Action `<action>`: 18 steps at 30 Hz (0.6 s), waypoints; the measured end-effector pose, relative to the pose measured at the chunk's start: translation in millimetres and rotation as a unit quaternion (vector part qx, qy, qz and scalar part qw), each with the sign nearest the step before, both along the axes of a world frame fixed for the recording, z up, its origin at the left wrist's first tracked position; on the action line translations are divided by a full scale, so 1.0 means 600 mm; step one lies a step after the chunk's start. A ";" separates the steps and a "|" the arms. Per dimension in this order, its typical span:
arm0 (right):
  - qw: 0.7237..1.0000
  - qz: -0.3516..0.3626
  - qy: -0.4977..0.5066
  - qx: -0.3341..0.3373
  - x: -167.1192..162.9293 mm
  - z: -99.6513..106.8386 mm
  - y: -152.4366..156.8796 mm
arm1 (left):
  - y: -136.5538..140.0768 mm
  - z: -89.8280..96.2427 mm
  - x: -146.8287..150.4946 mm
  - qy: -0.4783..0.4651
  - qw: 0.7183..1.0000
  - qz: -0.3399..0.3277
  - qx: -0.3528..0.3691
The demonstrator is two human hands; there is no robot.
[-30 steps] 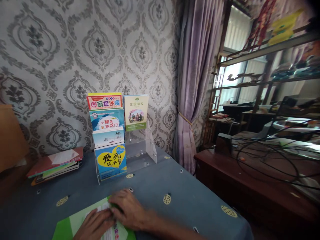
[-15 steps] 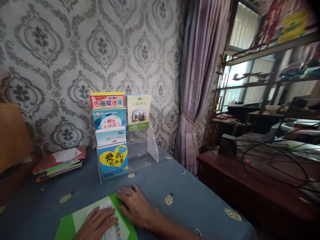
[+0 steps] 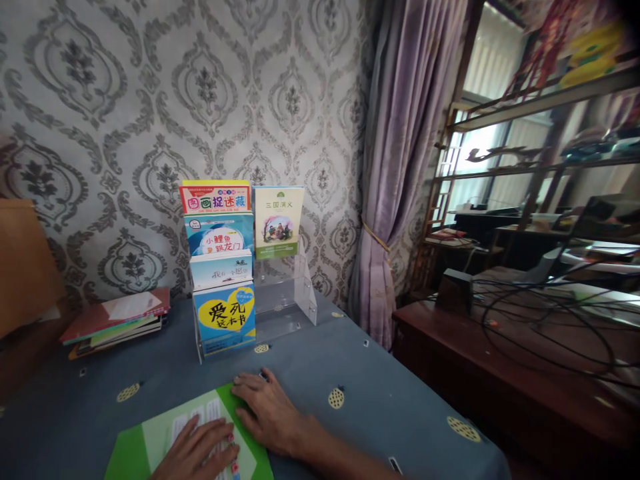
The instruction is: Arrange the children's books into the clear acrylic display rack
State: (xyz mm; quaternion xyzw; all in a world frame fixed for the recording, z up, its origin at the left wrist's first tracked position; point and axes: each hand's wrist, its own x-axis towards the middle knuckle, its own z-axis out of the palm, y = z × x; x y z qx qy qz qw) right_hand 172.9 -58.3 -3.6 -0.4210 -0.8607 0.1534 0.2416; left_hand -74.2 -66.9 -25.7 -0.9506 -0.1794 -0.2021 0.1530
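A green and white booklet (image 3: 150,437) lies flat on the blue tablecloth (image 3: 350,373) at the near edge. My left hand (image 3: 200,450) rests palm down on its white page. My right hand (image 3: 265,410) lies flat on the booklet's far right corner, fingers spread and pointing left. Neither hand grips anything. Behind them stands a clear acrylic book rack (image 3: 290,300). Its left column holds several children's books, with a blue one bearing a yellow heart (image 3: 225,317) in front. Its right column holds one green-edged book (image 3: 277,220) at the top.
A stack of thin books (image 3: 117,320) lies at the back left by the patterned wall. A purple curtain (image 3: 400,167) hangs at the right. A dark wooden desk (image 3: 500,360) with cables and a shelf unit stands right of the table.
The view has tilted down slightly, showing more of both hands. My right hand has slid toward the booklet's far corner, and my left hand has settled flatter on the page.
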 end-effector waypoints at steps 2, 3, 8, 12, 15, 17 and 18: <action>1.000 0.000 0.008 0.009 0.001 -0.003 0.001 | 0.014 -0.040 0.001 -0.028 0.999 -0.003 0.044; 1.000 -0.002 0.012 0.015 0.002 -0.005 0.001 | 0.021 -0.063 0.001 -0.048 0.996 -0.002 0.074; 0.999 -0.019 0.036 0.033 0.004 -0.009 0.006 | 0.041 -0.140 -0.002 -0.040 0.993 0.068 0.086; 0.999 0.011 0.035 0.022 0.003 -0.005 0.000 | 0.040 -0.145 -0.004 -0.056 0.990 0.083 0.103; 0.998 0.056 0.033 0.015 0.002 0.000 -0.010 | 0.038 -0.137 -0.003 -0.065 0.989 0.077 0.107; 0.997 0.068 0.029 0.013 0.001 0.002 -0.014 | 0.035 -0.132 -0.002 -0.063 0.990 0.072 0.106; 0.997 0.068 0.023 0.014 0.001 0.003 -0.014 | 0.034 -0.130 -0.001 -0.060 0.990 0.072 0.107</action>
